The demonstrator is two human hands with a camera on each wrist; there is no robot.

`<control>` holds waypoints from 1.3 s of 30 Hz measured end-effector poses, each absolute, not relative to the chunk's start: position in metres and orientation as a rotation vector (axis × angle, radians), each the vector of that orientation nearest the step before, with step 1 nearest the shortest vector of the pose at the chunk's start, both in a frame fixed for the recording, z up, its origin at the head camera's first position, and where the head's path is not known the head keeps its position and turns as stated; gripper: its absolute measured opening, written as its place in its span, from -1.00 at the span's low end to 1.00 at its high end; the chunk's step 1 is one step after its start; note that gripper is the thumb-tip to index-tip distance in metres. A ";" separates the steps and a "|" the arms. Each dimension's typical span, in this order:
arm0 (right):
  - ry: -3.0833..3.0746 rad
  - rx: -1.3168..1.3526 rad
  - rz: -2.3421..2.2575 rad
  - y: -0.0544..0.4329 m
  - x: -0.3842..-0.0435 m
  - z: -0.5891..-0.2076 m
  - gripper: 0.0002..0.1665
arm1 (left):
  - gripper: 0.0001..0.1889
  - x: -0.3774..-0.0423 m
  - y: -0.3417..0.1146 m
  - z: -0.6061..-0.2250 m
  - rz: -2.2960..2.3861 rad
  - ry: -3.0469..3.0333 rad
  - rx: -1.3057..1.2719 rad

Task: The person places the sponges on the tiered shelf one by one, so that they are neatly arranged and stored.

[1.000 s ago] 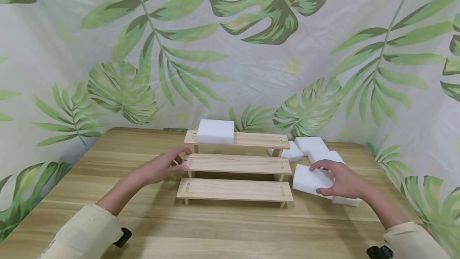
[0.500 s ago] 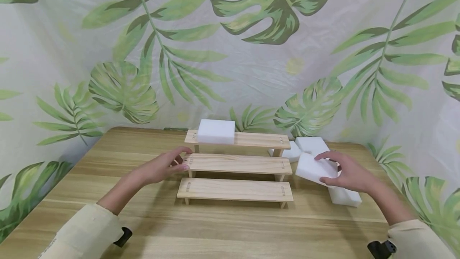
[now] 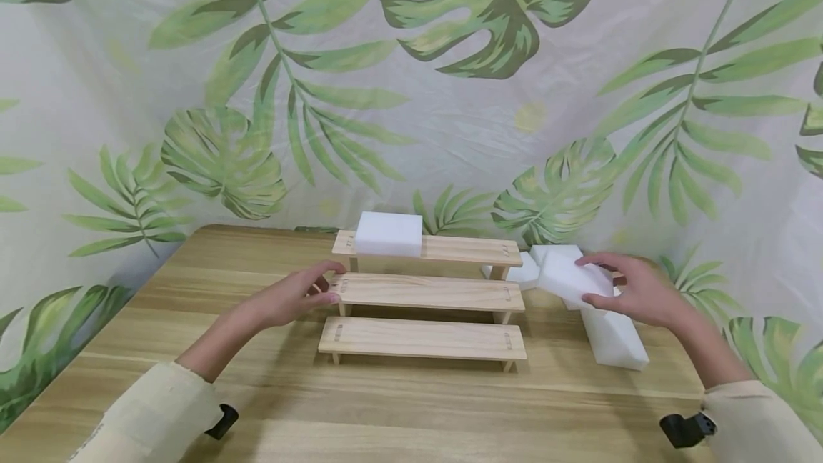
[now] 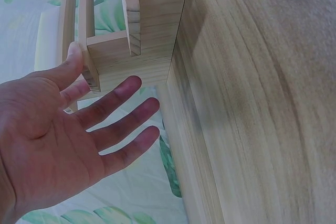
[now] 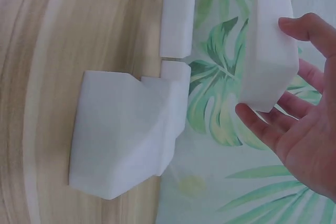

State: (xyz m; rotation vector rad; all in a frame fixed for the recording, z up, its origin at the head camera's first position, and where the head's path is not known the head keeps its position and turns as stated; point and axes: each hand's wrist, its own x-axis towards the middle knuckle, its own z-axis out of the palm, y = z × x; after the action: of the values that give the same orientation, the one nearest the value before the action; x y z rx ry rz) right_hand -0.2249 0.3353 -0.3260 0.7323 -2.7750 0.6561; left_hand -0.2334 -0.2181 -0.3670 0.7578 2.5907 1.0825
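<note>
A three-tier wooden stepped stand (image 3: 424, 338) sits mid-table. My left hand (image 3: 296, 297) is at the left end of its middle step, pinching it between thumb and index finger; the other fingers spread out free in the left wrist view. My right hand (image 3: 636, 290) holds a white foam block (image 3: 574, 277) by its right side, thumb at one face and fingers at the other. That block (image 5: 270, 45) is raised and apart from the table in the right wrist view. Another white block (image 3: 388, 234) lies on the top step, towards its left end.
Several more white blocks rest on the table right of the stand: one nearest me (image 3: 614, 340), one at the back (image 3: 553, 251), one behind the stand's right end (image 3: 524, 270). The wooden table (image 3: 411, 413) meets a leaf-print curtain (image 3: 450, 127) at its back edge.
My right hand has lifted the foam block off the table, moving it up and slightly right, and the block is now tilted. My left hand stays at the middle step.
</note>
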 end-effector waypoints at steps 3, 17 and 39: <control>-2.794 0.711 0.743 0.336 -0.227 -0.324 -0.44 | -0.47 -0.234 -0.218 -0.368 1.084 2.589 0.759; -2.733 0.769 0.869 0.314 -0.236 -0.312 -0.46 | -0.47 -0.234 -0.219 -0.368 1.086 2.593 0.765; -2.717 0.794 0.916 0.276 -0.242 -0.299 -0.51 | -0.49 -0.233 -0.219 -0.365 1.076 2.596 0.760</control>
State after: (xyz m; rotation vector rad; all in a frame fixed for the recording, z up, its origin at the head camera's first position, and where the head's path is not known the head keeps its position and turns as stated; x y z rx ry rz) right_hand -0.2421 0.2756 -0.2986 0.7937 -2.7168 0.9157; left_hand -0.2333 -0.2186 -0.3647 0.7603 2.5959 1.0757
